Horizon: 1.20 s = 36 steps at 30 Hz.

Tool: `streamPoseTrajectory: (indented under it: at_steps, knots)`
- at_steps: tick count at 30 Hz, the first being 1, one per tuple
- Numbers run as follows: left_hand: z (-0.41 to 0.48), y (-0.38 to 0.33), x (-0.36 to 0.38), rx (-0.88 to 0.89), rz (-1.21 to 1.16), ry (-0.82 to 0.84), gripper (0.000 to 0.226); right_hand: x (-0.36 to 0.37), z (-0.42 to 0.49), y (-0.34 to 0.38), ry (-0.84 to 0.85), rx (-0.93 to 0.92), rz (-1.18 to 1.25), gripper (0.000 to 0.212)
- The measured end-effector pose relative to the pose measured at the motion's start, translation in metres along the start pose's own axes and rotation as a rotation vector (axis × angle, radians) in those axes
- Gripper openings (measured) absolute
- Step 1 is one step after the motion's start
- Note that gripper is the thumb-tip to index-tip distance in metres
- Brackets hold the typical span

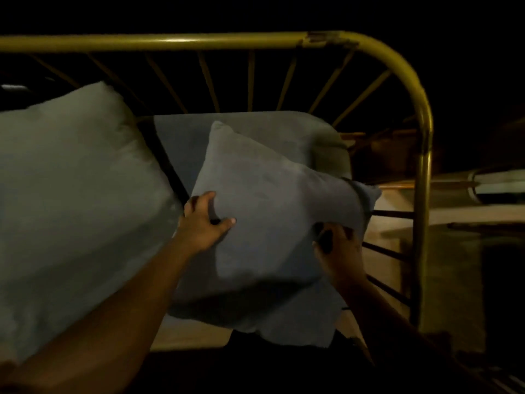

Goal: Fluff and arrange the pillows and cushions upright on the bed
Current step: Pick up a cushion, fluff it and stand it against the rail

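Observation:
A square grey cushion (272,211) is held up in front of me, tilted, with one corner pointing up. My left hand (203,223) grips its left edge, thumb on the front. My right hand (338,248) clutches its right lower edge, fingers tucked into the fabric. A large pale pillow (74,200) leans upright at the left against the headboard. Behind the cushion another grey pillow (255,137) lies flat near the headboard.
A yellow metal headboard (199,42) with thin spokes curves across the top and down the right side (424,194). Bare wooden slats and dark bars (389,251) show at the right. The room beyond is dark.

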<state>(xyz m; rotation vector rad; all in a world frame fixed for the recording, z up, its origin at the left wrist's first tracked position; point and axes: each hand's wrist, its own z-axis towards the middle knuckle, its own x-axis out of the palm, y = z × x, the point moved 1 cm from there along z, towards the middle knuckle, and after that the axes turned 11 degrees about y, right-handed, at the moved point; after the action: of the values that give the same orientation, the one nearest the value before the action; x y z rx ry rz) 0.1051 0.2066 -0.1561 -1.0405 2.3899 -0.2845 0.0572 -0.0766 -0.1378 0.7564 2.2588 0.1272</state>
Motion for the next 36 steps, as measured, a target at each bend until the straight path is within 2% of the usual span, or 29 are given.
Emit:
streamPoseTrajectory:
  at_steps: [3, 7, 10, 13, 16, 20, 25, 29, 32, 35, 36]
  knots:
    - [0.022, 0.013, -0.002, -0.099, -0.063, 0.023, 0.112, 0.015, -0.004, -0.009, -0.069, 0.184, 0.251, 0.083]
    - [0.037, 0.028, 0.003, -0.157, -0.007, -0.005, 0.109, 0.028, 0.002, -0.032, -0.014, 0.195, 0.537, 0.107]
    - [0.045, 0.038, 0.002, -0.126, -0.052, -0.035, 0.111, 0.032, 0.005, -0.045, -0.055, 0.185, 0.655, 0.113]
    - [0.049, 0.048, -0.003, -0.013, -0.224, -0.023, 0.108, 0.034, 0.004, -0.044, -0.045, 0.141, 0.689, 0.113]
    - [0.035, 0.043, 0.004, 0.049, -0.342, -0.082, 0.093, 0.028, 0.003, -0.036, -0.043, 0.082, 0.681, 0.113]
    - [0.009, 0.033, 0.021, 0.114, -0.470, -0.138, 0.089, 0.012, -0.004, -0.027, -0.026, 0.063, 0.596, 0.116]
    - [-0.041, 0.038, 0.066, 0.028, -0.573, -0.173, 0.077, -0.034, 0.000, -0.043, -0.004, 0.046, 0.433, 0.107]
    - [-0.049, 0.012, 0.094, 0.055, -0.550, -0.164, 0.084, -0.038, -0.007, -0.071, 0.046, 0.140, 0.379, 0.112]
    - [-0.045, 0.002, 0.117, -0.009, -0.549, -0.163, 0.107, -0.040, -0.001, -0.073, 0.062, 0.157, 0.312, 0.117]
    - [-0.047, 0.001, 0.122, -0.158, -0.389, -0.162, 0.111, -0.042, 0.008, -0.071, 0.023, 0.169, 0.216, 0.115]
    - [-0.046, -0.001, 0.120, -0.146, -0.297, -0.193, 0.108, -0.042, 0.009, -0.071, -0.001, 0.170, 0.186, 0.111]
